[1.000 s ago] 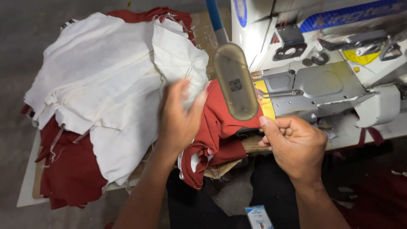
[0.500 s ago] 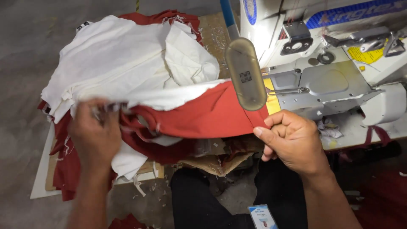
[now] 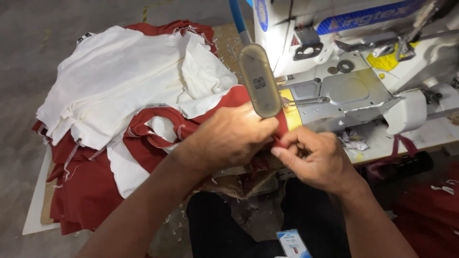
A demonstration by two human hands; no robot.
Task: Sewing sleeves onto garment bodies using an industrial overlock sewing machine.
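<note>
At the front edge of the bench, in the head view, both hands meet just below the long oval grey lamp head (image 3: pixel 259 81) on its blue gooseneck, right beside the arm of the white and grey industrial sewing machine (image 3: pixel 351 91). The left hand (image 3: pixel 229 136) lies curled over a fold of dark red knit fabric piece (image 3: pixel 158 143), its fingers closed on the cloth close to the machine's yellow-marked arm end; the right hand (image 3: pixel 313 160) pinches the same red edge between thumb and forefinger, the other fingers tucked in narrow. The red piece trails back to the left, over the heap of white cut fabric panels (image 3: pixel 119 81) stacked with more red ones at the left side of the bench. The seam edge itself is hidden under the two hands, so whether its layers are matched cannot be told. To do this step well, I judge the two edges should be kept flush between the pinching fingers, the cloth held flat and untwisted, and the trailing length left slack so that the heap does not drag on it. Fingertips are best kept apart from the needle area, which the lamp head hides here.
</note>
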